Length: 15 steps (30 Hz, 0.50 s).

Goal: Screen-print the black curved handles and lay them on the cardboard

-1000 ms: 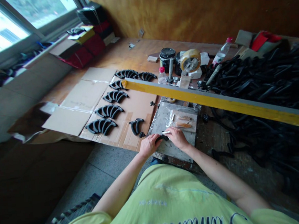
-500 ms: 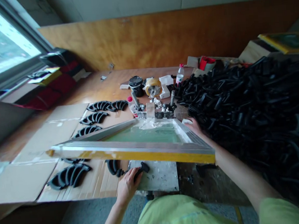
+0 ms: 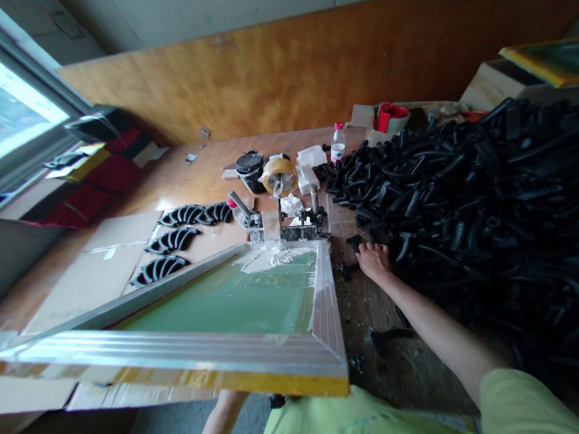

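My right hand (image 3: 373, 261) is at the left edge of a large heap of black plastic parts (image 3: 449, 211). Its fingers are closed on a small black plastic part (image 3: 355, 241). A screen-printing frame (image 3: 179, 346) with green mesh (image 3: 235, 295) and a smear of white ink (image 3: 272, 257) spans the middle, held at its far end by a hinge clamp (image 3: 291, 232). My left forearm (image 3: 218, 426) reaches beneath the frame's near edge; the left hand itself is hidden there.
Fanned rows of curved black parts (image 3: 171, 241) lie on cardboard (image 3: 107, 258) to the left. Behind the clamp are a black tub (image 3: 250, 171), a tape roll (image 3: 279, 174) and a bottle (image 3: 338, 144). Loose black pieces (image 3: 386, 338) lie right of the frame.
My right hand has left the frame's right side, where a white object was at its fingers, and closed on a black part. The frame appears lower and further left, now covering my left hand.
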### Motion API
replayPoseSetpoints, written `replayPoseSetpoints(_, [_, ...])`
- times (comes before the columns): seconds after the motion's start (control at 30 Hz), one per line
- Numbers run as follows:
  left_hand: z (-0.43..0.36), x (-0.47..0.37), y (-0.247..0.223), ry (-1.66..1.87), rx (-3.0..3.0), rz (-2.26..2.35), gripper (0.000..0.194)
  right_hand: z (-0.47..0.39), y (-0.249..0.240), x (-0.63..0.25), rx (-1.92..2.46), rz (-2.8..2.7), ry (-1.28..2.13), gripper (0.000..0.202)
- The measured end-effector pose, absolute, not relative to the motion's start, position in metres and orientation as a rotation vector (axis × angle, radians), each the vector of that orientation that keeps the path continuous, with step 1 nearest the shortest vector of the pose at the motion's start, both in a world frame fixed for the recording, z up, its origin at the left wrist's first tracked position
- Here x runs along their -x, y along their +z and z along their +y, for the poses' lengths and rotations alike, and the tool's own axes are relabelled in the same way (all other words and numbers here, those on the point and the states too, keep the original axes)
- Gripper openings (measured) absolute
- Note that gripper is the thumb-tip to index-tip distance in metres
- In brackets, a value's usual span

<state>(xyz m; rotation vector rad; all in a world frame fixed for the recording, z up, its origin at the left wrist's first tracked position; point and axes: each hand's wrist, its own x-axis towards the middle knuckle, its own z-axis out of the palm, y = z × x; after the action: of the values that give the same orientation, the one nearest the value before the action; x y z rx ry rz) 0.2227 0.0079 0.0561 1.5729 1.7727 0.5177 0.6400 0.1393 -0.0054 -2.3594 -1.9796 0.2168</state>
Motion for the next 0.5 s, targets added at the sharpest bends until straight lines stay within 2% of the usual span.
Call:
replayPoseSetpoints(0.13, [0.024, -0.270, 0.049, 0.498, -1.688, 1.649, 0.031, 0.094, -0.007, -0.640, 2.276, -2.146, 0.329, 0.023])
replayPoseSetpoints(0.23, [0.035, -0.318, 0.051, 0.450, -1.859, 1.476, 0.028, 0.078, 0.005, -0.649, 2.233, -2.217, 0.510, 0.017])
replayPoseSetpoints(0.37, [0.044, -0.377, 0.068, 0.422, -2.052, 1.329, 0.030, 0.064, 0.032, -0.668, 2.180, -1.801, 0.743, 0.023])
replayPoseSetpoints(0.5, [0.048, -0.397, 0.086, 0.529, -2.054, 1.296, 0.036, 0.052, 0.059, -0.666, 2.034, -1.533, 0.608, 0.031])
